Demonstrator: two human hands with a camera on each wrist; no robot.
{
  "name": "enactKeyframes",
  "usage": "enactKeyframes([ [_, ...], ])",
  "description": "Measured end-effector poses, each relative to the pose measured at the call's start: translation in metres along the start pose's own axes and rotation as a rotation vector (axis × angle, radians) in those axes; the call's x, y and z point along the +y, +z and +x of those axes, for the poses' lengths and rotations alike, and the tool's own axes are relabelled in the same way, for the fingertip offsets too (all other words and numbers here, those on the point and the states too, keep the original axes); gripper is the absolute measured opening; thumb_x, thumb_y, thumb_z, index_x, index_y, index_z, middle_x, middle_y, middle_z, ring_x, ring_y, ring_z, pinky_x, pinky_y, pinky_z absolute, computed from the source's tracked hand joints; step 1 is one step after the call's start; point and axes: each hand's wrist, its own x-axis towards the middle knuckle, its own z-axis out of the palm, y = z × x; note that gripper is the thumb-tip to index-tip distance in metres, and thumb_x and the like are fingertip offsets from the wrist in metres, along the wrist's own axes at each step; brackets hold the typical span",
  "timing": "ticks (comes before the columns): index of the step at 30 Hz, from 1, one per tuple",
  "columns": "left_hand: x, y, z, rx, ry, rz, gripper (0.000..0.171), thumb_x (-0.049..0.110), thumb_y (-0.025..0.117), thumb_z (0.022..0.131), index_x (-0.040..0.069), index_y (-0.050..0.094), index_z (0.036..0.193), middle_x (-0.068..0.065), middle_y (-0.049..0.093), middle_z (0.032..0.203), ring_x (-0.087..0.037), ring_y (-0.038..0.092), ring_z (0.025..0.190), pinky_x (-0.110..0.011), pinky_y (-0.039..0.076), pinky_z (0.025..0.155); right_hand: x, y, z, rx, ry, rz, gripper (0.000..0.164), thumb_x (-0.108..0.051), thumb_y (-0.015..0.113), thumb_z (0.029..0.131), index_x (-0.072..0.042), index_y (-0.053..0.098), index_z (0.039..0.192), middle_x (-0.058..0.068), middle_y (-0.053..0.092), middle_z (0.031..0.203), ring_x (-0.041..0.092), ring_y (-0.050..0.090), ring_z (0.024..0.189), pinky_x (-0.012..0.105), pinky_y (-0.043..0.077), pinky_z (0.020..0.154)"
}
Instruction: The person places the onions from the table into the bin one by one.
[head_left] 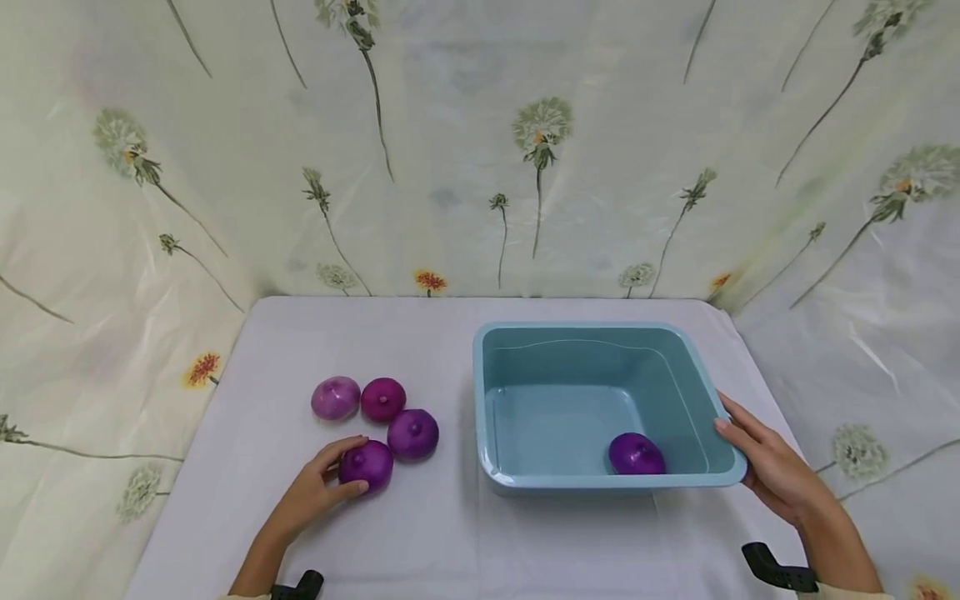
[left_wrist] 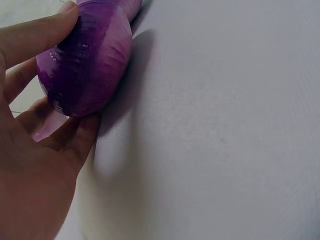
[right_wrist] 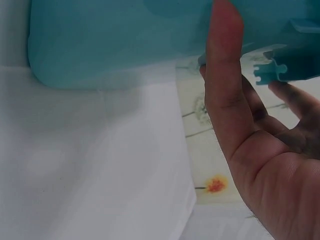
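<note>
My left hand [head_left: 311, 492] holds a shiny purple onion [head_left: 366, 467] at the left of the table, thumb on its near side and fingers around the far side. In the left wrist view the glossy, streaked onion [left_wrist: 85, 60] sits between thumb and fingers, low over the white cloth. Three more onions lie just beyond it: a dark one [head_left: 413, 434], a magenta one [head_left: 383, 400] and a paler one [head_left: 335, 398]. My right hand [head_left: 776, 458] grips the right rim of a light blue plastic basin [head_left: 555, 481]. Inside the basin, one purple onion [head_left: 637, 454] lies near the front right.
A white cloth [head_left: 420, 542] covers the table, which carries the basin on its right half. Behind and at both sides hangs a pale curtain [head_left: 465, 125] printed with dandelions. Black straps [head_left: 780, 571] circle both wrists.
</note>
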Motion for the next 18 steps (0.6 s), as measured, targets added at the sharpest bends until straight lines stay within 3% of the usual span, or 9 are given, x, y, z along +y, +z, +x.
enactKeyframes([
  [7,0.004,-0.003,-0.004,-0.003,-0.031,-0.012,0.063,0.03,0.081,0.083,0.024,0.056,0.141,-0.002,0.052,0.148,-0.012,0.05,0.131,-0.026,0.047,0.103,0.001,-0.001,0.001,-0.002,0.013,-0.01,0.061,-0.032,0.038,0.109,-0.034,0.006,0.161,-0.021,0.044,0.128,0.012,0.066,0.106,0.039,0.06,0.081],
  [13,0.013,-0.021,-0.009,0.001,-0.014,-0.007,0.062,0.027,0.077,0.089,0.017,0.051,0.145,-0.006,0.05,0.149,-0.011,0.053,0.127,-0.021,0.048,0.1,0.003,-0.002,0.0,-0.012,-0.003,-0.018,0.06,-0.032,0.037,0.11,-0.034,0.006,0.161,-0.021,0.043,0.13,0.012,0.065,0.107,0.04,0.06,0.082],
  [18,0.029,-0.042,-0.009,-0.006,-0.008,-0.006,0.06,0.023,0.073,0.092,0.019,0.048,0.147,-0.01,0.047,0.151,-0.031,0.054,0.128,-0.021,0.051,0.095,0.003,-0.003,0.0,-0.016,-0.024,-0.021,0.059,-0.03,0.036,0.11,-0.034,0.006,0.161,-0.022,0.043,0.131,0.011,0.065,0.108,0.04,0.06,0.081],
])
